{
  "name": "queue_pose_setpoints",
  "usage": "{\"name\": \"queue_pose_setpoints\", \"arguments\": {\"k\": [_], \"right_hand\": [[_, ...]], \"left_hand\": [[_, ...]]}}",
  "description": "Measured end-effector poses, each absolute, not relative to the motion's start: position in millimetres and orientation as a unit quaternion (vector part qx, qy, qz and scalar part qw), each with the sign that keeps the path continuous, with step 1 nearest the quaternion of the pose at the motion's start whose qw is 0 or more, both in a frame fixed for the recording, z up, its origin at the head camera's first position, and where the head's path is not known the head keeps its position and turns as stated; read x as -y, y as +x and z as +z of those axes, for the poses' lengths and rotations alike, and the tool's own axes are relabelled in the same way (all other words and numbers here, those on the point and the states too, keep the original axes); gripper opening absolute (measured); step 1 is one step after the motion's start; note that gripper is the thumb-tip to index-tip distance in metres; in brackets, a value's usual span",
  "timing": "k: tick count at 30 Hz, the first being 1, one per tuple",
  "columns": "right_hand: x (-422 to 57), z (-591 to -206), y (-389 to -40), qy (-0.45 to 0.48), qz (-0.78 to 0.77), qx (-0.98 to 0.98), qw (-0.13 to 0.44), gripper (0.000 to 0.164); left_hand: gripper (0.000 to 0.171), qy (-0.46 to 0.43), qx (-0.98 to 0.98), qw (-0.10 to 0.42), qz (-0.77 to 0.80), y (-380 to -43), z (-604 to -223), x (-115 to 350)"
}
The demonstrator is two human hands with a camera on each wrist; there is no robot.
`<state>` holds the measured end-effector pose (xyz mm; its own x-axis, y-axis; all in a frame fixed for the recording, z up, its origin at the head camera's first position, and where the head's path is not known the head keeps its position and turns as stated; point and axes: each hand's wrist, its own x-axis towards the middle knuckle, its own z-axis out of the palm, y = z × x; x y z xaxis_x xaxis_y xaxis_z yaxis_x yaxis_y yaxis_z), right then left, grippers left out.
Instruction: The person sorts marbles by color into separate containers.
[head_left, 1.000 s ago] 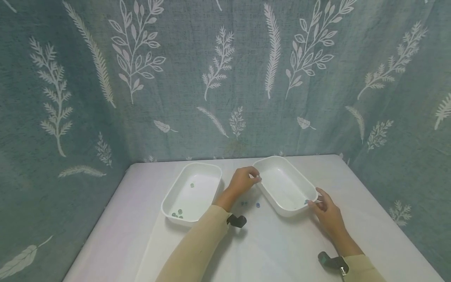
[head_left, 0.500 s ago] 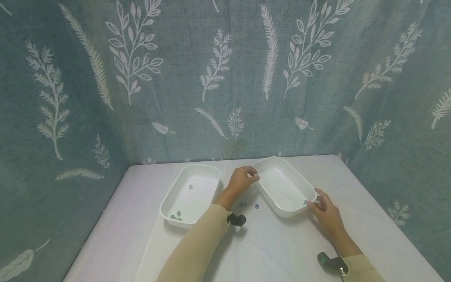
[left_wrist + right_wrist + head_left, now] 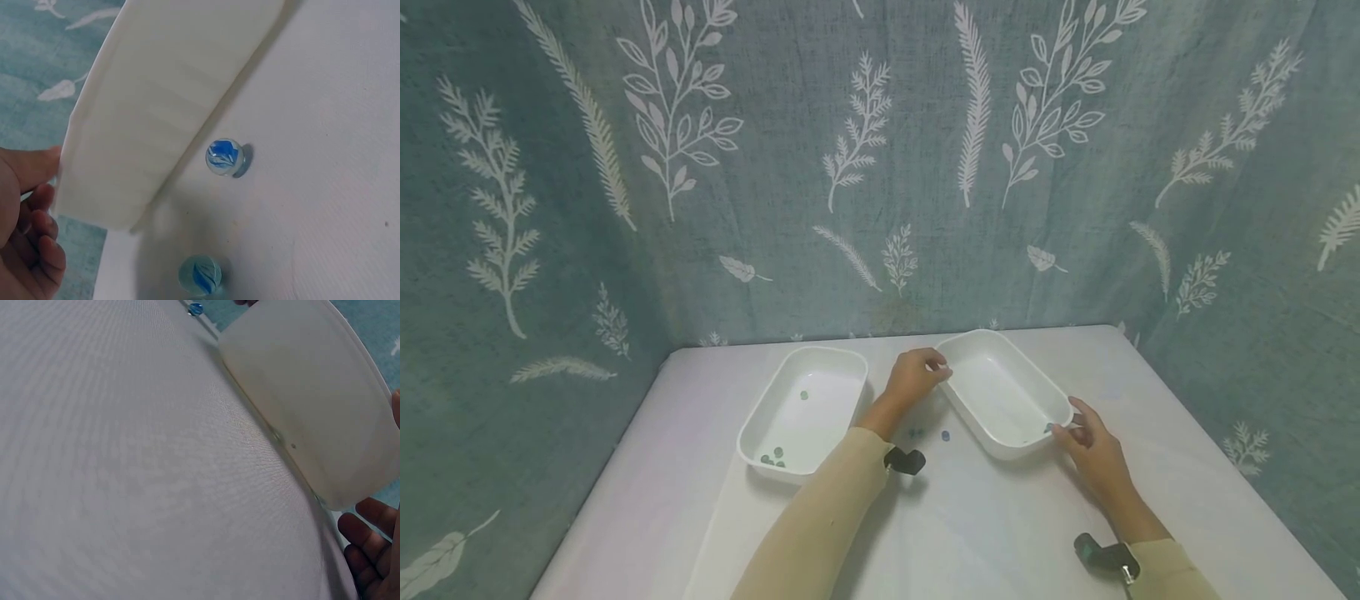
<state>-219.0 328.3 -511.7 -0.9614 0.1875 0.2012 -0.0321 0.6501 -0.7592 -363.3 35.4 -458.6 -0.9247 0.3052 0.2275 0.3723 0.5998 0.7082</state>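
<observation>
A white rectangular tray sits turned at an angle on the right half of the table. My left hand pinches its left rim between thumb and fingers. At the near right corner my right hand grips the same tray, thumb at the rim and fingers around the outer side. Inside that corner, close to the right thumb, lies a bluish marble. Clear glass marbles with blue swirls, such as this marble, rest on the table beside the tray's outer wall.
A second white tray stands to the left, partly behind the left sleeve. It holds several greenish marbles. Behind the white-covered table hangs a leaf-patterned teal curtain.
The head view has drifted slightly. Both hands keep their hold on the right tray, and nothing on the table has visibly moved.
</observation>
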Motion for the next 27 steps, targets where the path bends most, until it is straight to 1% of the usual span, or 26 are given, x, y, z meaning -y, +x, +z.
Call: {"name": "queue_pose_setpoints", "arguments": {"k": [5,17,27], "right_hand": [[-324.8,-508.1,-215.8,-0.046,0.419,0.899,0.121,0.075],[-331.5,-513.6,-220.3,-0.045,0.412,0.9,0.133,0.072],[-331.8,-512.9,-221.3,-0.031,0.411,0.9,0.144,0.07]], "left_hand": [[0.02,-0.178,0.898,0.034,-0.401,-361.6,-463.1,-33.4],[0.018,-0.18,0.893,0.022,-0.413,-361.9,-464.7,-35.5],[0.015,-0.19,0.88,0.027,-0.434,-356.4,-467.7,-30.2]]}}
